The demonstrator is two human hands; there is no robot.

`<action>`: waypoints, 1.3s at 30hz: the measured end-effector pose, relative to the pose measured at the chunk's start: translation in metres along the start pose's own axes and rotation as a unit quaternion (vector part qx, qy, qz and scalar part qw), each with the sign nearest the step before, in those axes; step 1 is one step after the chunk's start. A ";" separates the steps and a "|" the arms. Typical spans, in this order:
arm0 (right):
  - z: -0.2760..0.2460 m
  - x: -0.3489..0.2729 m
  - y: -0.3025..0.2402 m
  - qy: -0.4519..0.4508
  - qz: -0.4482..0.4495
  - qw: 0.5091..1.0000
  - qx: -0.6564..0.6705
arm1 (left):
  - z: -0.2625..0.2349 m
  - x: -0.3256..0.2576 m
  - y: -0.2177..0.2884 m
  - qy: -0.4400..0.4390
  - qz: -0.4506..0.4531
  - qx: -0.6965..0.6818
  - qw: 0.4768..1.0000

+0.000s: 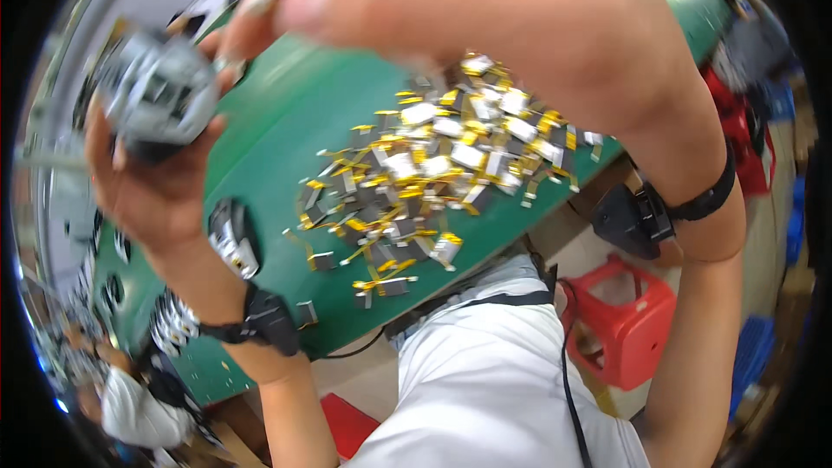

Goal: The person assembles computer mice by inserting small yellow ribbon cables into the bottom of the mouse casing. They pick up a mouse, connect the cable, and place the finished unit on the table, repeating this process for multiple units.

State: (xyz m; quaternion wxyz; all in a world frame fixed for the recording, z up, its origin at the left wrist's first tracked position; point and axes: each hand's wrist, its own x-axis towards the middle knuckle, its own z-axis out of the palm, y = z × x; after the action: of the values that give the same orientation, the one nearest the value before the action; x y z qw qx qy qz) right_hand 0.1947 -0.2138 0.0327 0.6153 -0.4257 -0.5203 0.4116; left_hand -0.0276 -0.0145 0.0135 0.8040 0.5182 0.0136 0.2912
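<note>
My left hand [156,195] is raised at the left with its fingers wrapped round a rounded grey plastic housing [165,91]. The housing has recesses in its face and a dark lower edge, and is blurred. Across the top reaches my right hand [485,13], very near the camera, its thumb and fingers drawn together in a pinch beside the housing. Whatever those fingertips hold, if anything, cannot be made out. Below my right hand lies a heap of small flat battery-like cells [433,160], silver and dark grey, with yellow tape and short leads.
On the green table [286,113] lies a black-and-white shell [234,238] near my left wrist, with a row of white curved parts [171,322] farther down. Two stray cells sit near the table's front edge. A red stool [628,321] stands at the right. Other people are at the margins.
</note>
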 end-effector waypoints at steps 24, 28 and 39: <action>-0.007 -0.218 0.010 0.156 -0.053 0.975 -0.146 | 0.178 -0.084 -0.120 0.039 -0.063 -0.082 0.994; 0.026 -0.181 0.022 0.122 -0.087 0.951 -0.269 | 0.168 -0.097 -0.123 0.153 -0.121 -0.020 0.981; 0.068 -0.091 0.040 -0.091 -0.209 0.847 -0.481 | 0.102 -0.129 -0.118 0.230 -0.085 -0.081 0.966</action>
State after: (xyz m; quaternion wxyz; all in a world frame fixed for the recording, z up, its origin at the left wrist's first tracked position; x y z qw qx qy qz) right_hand 0.1136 -0.2816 -0.0249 0.3551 -0.5102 -0.7833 0.0080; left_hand -0.0482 -0.1958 -0.0746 0.8405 0.3675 0.2185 0.3327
